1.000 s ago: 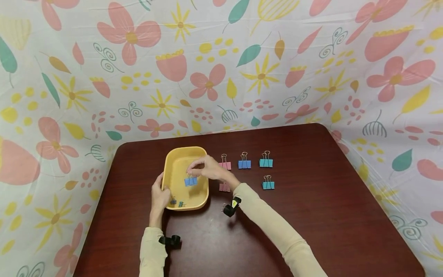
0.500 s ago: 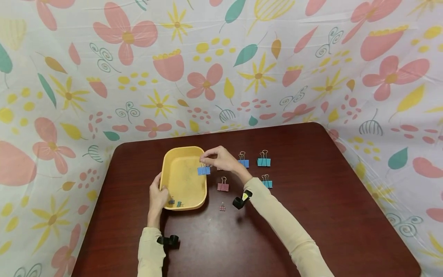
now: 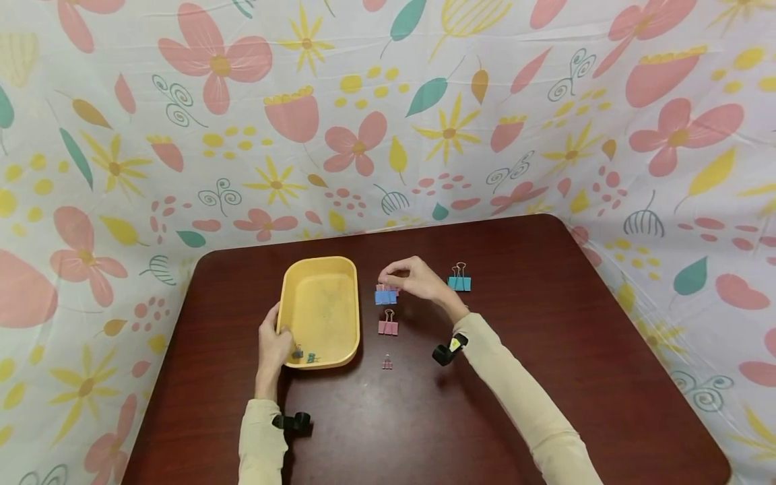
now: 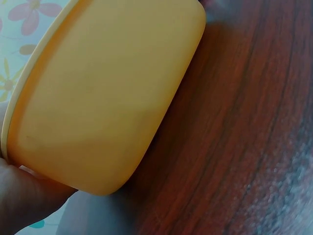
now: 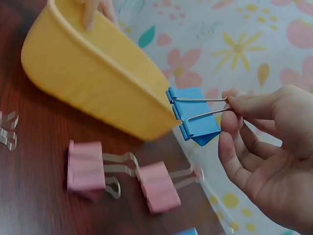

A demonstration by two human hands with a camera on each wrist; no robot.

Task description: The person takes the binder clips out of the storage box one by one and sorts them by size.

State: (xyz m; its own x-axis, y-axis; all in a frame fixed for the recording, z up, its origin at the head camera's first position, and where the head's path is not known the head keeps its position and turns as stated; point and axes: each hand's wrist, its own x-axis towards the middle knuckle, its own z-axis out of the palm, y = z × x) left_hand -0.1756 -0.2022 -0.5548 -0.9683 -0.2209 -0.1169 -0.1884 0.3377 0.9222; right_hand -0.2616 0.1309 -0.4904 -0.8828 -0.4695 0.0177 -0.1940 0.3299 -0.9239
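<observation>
My right hand [image 3: 418,281] pinches a blue binder clip [image 5: 200,115] by its wire handles. In the head view the clip hangs right of the yellow tray [image 3: 357,316], overlapping a pink binder clip [image 3: 380,287] behind it. My left hand [image 3: 275,343] grips the tray's left side, thumb over the rim. A small dark blue clip [image 3: 298,352] and a small teal clip [image 3: 312,358] lie in the tray's near end. The left wrist view shows mostly the tray's outer wall [image 4: 112,88].
Another pink binder clip [image 3: 388,328] and a tiny pink one [image 3: 387,364] stand below the held clip on the dark wooden table [image 3: 515,404]. To the right is a teal binder clip [image 3: 459,283]. A blue edge [image 5: 187,232] shows low in the right wrist view. A flowered cloth [image 3: 448,101] hangs behind.
My right hand has carried the blue binder clip from over the tray to the right, outside its rim. My left hand keeps its grip on the tray.
</observation>
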